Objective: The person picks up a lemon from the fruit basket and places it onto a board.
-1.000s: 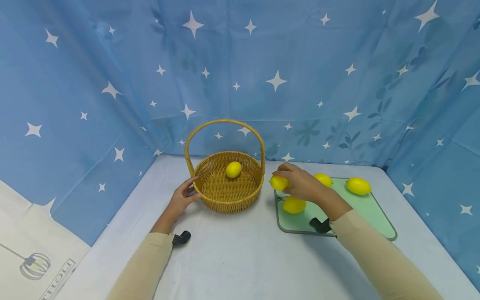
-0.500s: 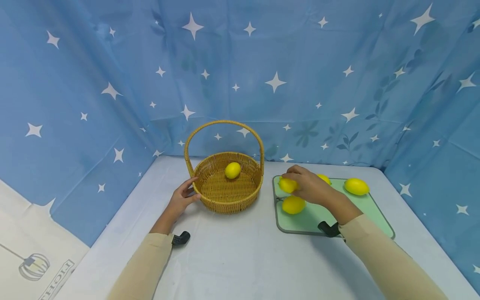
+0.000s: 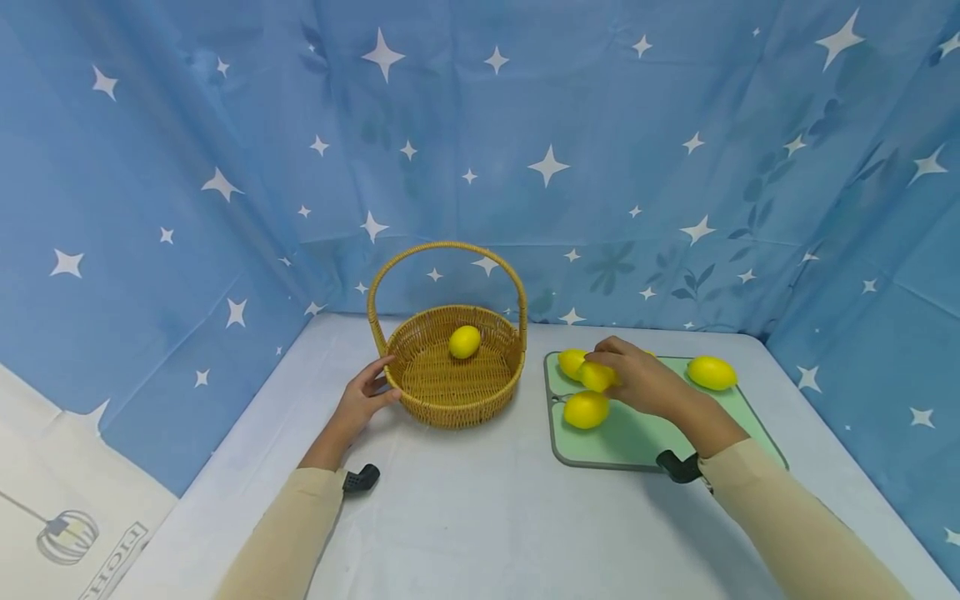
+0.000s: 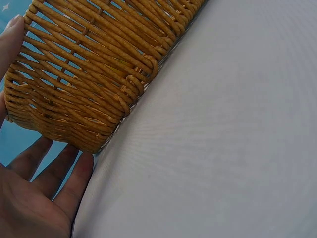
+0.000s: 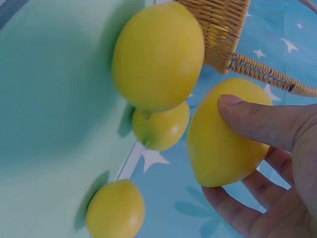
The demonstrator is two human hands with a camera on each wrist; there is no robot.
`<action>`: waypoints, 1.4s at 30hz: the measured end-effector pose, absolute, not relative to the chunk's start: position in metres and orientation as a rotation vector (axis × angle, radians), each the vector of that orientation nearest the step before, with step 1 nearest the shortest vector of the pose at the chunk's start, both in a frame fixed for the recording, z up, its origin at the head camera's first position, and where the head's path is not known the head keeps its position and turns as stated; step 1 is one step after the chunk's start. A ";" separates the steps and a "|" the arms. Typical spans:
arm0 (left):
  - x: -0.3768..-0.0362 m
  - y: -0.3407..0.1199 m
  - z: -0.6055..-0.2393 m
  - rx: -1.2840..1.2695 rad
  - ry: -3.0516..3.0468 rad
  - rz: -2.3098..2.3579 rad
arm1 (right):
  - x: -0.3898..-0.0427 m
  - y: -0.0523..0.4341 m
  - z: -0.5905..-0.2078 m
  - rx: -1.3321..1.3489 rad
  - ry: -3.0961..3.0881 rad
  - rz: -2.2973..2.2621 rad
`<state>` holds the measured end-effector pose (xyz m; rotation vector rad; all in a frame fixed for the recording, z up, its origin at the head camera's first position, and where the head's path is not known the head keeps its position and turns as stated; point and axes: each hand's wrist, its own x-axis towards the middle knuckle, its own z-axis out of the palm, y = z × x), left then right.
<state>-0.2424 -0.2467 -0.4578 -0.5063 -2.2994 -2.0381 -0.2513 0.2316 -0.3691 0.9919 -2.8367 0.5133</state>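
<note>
Head view: right hand (image 3: 643,385) grips a lemon (image 3: 597,377) over the green board (image 3: 720,412), right of the basket (image 3: 457,367); left hand (image 3: 363,398), fingers relaxed, touches the basket's wall. A loose grip could drop the lemon, scattering its neighbours.

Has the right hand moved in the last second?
Yes. The right hand with its lemon has drawn back rightward, away from the basket, over the green board.
</note>
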 end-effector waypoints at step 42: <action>-0.243 -0.246 -0.456 -0.470 -2.326 -2.043 | -0.234 0.291 -0.399 0.758 -2.973 0.483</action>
